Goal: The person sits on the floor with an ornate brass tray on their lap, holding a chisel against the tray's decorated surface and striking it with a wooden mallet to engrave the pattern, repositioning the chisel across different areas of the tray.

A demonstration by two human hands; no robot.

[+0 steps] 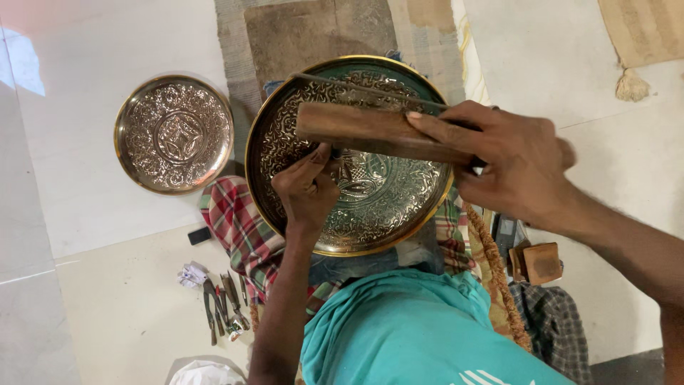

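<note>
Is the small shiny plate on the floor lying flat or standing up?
Flat. The small engraved plate lies face up on the floor, its whole round pattern showing.

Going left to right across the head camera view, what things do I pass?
Small engraved brass plate → row of small chisels on the floor → left hand on the large engraved plate → right hand gripping the wooden block → small wooden block on the floor.

Large plate point(370, 207): silvery centre, engraved scrollwork bands, gold rim, green patch at top edge. Small plate point(174, 133): copper-silver, floral engraving, star-like centre motif, gold rim. Wooden block point(370, 132): brown, plain. Cloth point(239, 224) under large plate: red, green and white check. Shirt point(406, 331): teal. Floor point(107, 299): off-white tiles. Small wood piece point(543, 262): reddish brown.
</note>
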